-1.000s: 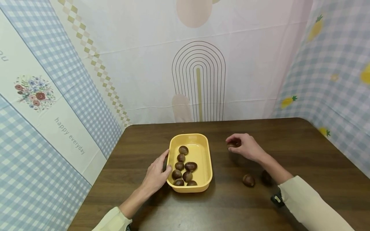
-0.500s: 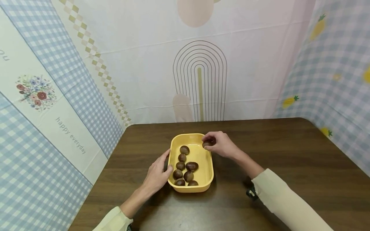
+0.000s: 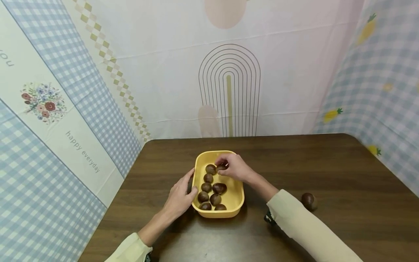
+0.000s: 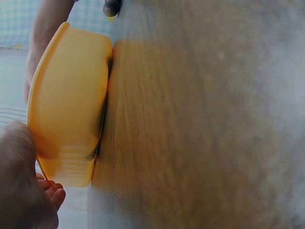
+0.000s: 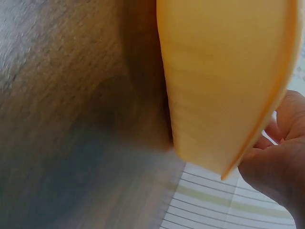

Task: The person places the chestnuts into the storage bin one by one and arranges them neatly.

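Note:
A yellow rectangular tray [image 3: 236, 182] stands on the table, with several glossy brown chestnuts [image 3: 219, 188] lying mostly along its left side and near end. My left hand [image 3: 179, 194] grips the tray's left rim; the left wrist view shows its fingertips [image 4: 56, 196] at the tray's end. Inside the tray's far part, my right hand [image 3: 236, 168] pinches a chestnut [image 3: 222, 167] between thumb and fingers, close beside another chestnut [image 3: 211, 169]. The tray wall [image 5: 224, 81] hides the held chestnut in the right wrist view.
A loose chestnut [image 3: 309, 201] lies on the dark wooden table [image 3: 288, 160], right of the tray and next to my right sleeve [image 3: 304, 222]. The sleeve covers part of the table there. A patterned cloth [image 3: 281, 80] hangs behind the table's far edge.
My right hand has carried the chestnut leftward, from above the table over the tray's right rim and down inside. My left hand has stayed at the tray's left rim.

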{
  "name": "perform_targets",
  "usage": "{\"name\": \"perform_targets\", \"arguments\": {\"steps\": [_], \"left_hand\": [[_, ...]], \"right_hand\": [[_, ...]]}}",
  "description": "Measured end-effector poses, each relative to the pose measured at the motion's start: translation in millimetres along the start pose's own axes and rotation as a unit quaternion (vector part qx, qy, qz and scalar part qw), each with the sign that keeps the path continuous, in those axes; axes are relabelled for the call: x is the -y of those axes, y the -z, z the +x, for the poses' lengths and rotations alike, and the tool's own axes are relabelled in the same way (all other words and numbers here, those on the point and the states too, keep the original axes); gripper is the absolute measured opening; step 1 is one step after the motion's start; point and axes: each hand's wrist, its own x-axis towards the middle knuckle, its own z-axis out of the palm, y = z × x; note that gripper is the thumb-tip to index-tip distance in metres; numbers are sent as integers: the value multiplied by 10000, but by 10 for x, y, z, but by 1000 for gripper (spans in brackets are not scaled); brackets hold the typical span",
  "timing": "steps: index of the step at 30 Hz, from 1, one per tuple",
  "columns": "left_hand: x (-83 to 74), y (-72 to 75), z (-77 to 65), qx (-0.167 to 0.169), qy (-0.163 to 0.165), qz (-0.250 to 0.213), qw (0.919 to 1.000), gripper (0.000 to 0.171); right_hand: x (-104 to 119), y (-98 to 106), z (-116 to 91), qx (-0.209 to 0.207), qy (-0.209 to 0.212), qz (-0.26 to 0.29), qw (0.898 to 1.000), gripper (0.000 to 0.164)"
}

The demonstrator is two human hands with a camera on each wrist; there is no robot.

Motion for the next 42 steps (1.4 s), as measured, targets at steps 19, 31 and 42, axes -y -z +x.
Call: {"name": "perform_targets", "arguments": {"steps": [19, 31, 42], "left_hand": [[-7, 11, -4, 51, 33, -10, 10000, 66], [-14, 15, -7, 29, 8, 21, 10000, 66], [-19, 10, -14, 26, 16, 12, 10000, 66]], "right_hand": [[49, -132, 55, 434, -139, -456, 9979, 23], [75, -191, 50, 545, -8, -951, 9940, 22], [103, -220, 51, 851, -251, -967, 9914, 20]]}}
